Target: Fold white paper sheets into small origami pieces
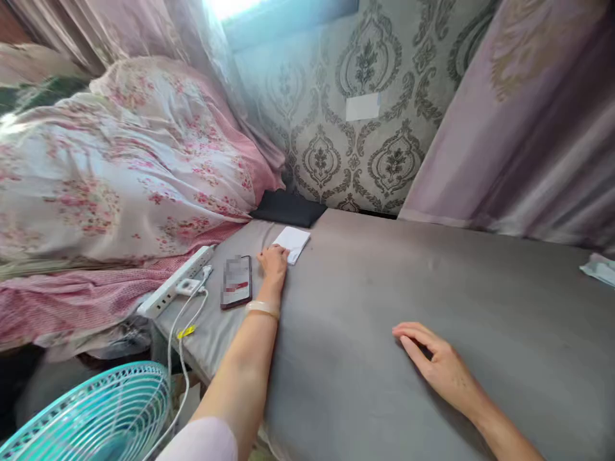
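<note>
My left hand (273,261) reaches far out over the grey sheet (384,288) and its fingers close on the near edge of a small white folded paper or tissue pack (293,242). A pale bangle sits on that wrist. A dark phone (236,281) lies just left of the hand, not touched. My right hand (435,358) rests flat on the grey sheet nearer to me, fingers stretched and slightly curled, holding nothing.
A white power strip (175,282) with a plugged charger and white cables lies at the bed's left edge. A floral quilt (120,166) is heaped at left. A black pad (288,208) sits by the wall. A teal fan (91,416) stands below.
</note>
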A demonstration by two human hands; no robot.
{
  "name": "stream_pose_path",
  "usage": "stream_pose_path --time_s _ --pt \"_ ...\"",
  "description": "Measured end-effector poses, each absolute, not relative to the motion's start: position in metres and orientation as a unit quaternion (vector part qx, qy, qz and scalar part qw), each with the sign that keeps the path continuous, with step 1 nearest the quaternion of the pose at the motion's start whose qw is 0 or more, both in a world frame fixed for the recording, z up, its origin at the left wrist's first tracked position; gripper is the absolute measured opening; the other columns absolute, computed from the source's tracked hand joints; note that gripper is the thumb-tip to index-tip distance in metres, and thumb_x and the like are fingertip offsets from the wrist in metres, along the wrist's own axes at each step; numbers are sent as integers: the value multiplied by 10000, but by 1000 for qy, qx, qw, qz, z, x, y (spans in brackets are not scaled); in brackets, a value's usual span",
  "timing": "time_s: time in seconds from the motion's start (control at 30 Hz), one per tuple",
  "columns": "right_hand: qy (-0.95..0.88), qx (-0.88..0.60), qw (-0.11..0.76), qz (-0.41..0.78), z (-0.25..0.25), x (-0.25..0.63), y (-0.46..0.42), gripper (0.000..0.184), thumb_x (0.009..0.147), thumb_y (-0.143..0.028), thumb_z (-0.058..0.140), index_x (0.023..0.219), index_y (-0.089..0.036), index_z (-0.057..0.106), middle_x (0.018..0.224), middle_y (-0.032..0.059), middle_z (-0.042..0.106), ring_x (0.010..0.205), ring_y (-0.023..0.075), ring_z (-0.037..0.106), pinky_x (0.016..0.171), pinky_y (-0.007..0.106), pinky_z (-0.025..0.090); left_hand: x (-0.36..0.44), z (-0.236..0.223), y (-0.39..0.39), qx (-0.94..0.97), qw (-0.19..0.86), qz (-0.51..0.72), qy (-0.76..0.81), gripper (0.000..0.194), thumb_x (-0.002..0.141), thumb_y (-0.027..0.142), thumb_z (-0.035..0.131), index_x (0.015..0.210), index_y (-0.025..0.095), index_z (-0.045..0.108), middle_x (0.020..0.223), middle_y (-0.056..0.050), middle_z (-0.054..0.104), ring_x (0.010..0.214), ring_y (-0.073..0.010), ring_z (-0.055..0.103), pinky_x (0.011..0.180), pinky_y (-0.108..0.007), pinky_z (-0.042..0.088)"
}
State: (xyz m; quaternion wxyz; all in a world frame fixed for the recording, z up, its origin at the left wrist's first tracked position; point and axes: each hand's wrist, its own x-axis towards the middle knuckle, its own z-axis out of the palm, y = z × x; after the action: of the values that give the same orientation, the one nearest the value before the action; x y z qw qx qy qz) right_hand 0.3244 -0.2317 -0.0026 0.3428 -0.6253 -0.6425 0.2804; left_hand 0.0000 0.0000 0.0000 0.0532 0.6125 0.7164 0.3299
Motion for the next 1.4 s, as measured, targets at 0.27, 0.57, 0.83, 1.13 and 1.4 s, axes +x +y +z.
stream_pose_path --time_s 0.27,0.57,0.83,1.13,1.4 --pt "-655 -611 348 278 -1 325 -233 309 886 -483 486 891 -257 696 1083 46 667 1042 203 610 954 301 460 5 0 -1 574 80 405 707 165 840 256 589 800 205 741 1075 -113 704 1177 -316 467 999 -479 217" --pt "-644 -605 353 307 2 324 -233 340 899 -495 465 896 -238 688 1097 71 654 1059 220 593 982 353 434 13 30 -10 398 270 597 642 284 827 359 561 973 175 722 973 -68 722 1003 -243 604 833 -342 418" --pt "-463 -574 483 473 4 330 -232 473 804 -574 604 1118 -222 641 1142 107 669 1038 243 636 936 396 493 143 44 -84 383 609 551 423 270 601 332 744 807 160 721 813 -51 722 757 -175 647 678 -266 473" --pt "-248 -539 674 439 0 343 -229 316 639 -461 802 794 -205 702 878 21 716 769 158 639 626 239 539 206 15 -162 283 841 356 294 309 567 283 822 802 116 709 795 -68 704 766 -169 615 752 -281 436" --pt "-383 -625 554 396 -1 335 -224 403 708 -550 692 674 -150 662 556 -10 606 510 118 510 496 241 422 167 20 -135 415 800 279 331 529 616 538 774 916 108 705 880 -114 734 767 -211 662 677 -277 475"
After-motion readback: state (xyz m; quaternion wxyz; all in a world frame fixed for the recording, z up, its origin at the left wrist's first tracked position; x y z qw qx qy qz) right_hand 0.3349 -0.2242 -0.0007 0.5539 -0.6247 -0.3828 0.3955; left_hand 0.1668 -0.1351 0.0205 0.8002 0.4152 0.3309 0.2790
